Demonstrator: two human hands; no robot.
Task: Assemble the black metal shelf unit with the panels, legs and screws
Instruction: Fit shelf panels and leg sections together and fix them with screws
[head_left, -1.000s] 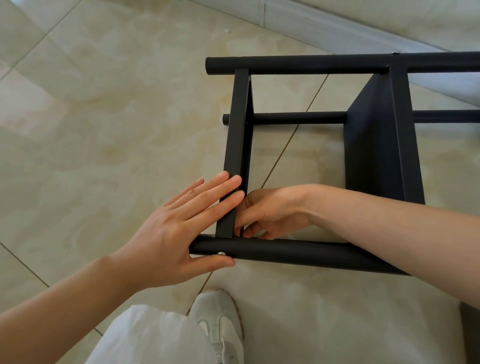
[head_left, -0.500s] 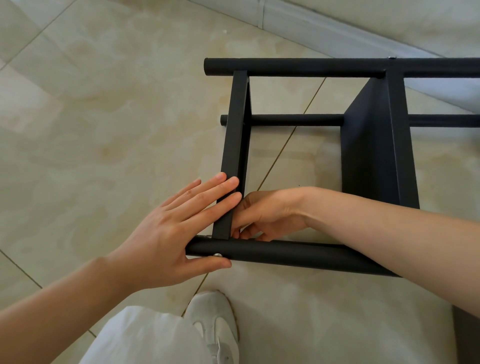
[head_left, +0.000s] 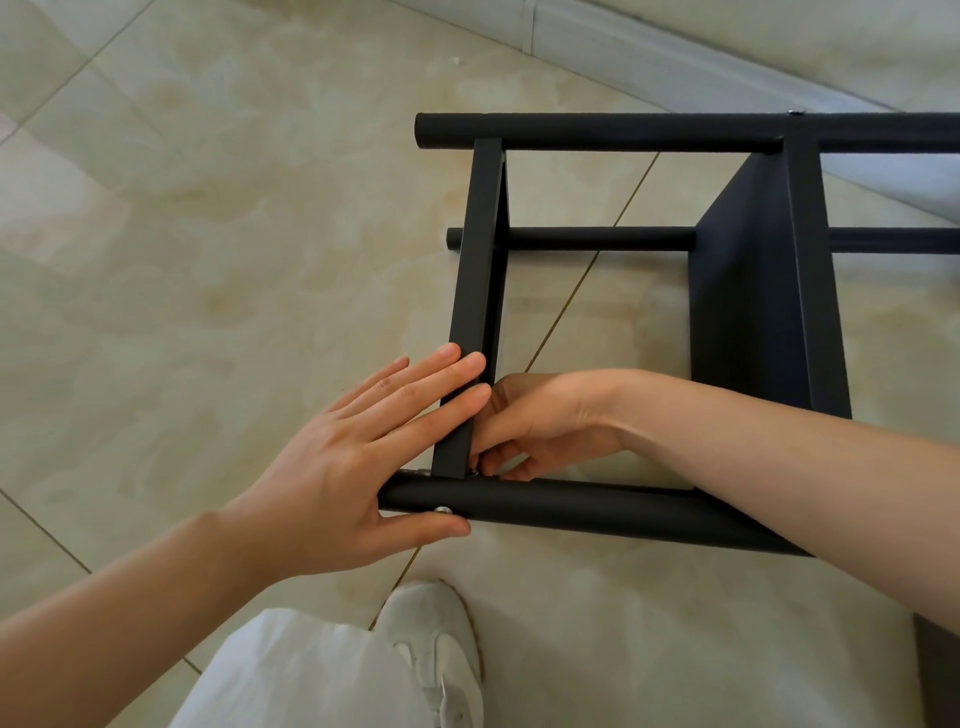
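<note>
The black metal shelf unit lies on its side on the tiled floor. Its near round leg (head_left: 597, 506) runs left to right, with a silver screw head (head_left: 442, 510) near the left end. An end panel (head_left: 475, 291) meets this leg edge-on, and a second panel (head_left: 769, 291) stands further right. My left hand (head_left: 358, 457) lies flat with straight fingers pressing the end panel's outer face, thumb under the leg by the screw. My right hand (head_left: 540, 421) reaches inside the frame, fingers curled at the joint between panel and leg; what they pinch is hidden.
The far leg (head_left: 623, 132) and a lower rear leg (head_left: 597, 239) run parallel behind. A grey skirting board (head_left: 675, 57) lines the wall at the back. My white shoe (head_left: 441, 644) and white trouser leg (head_left: 291, 675) are just below the near leg.
The hands keep the same hold. The view has drifted slightly, so the frame sits a little lower in the picture.
</note>
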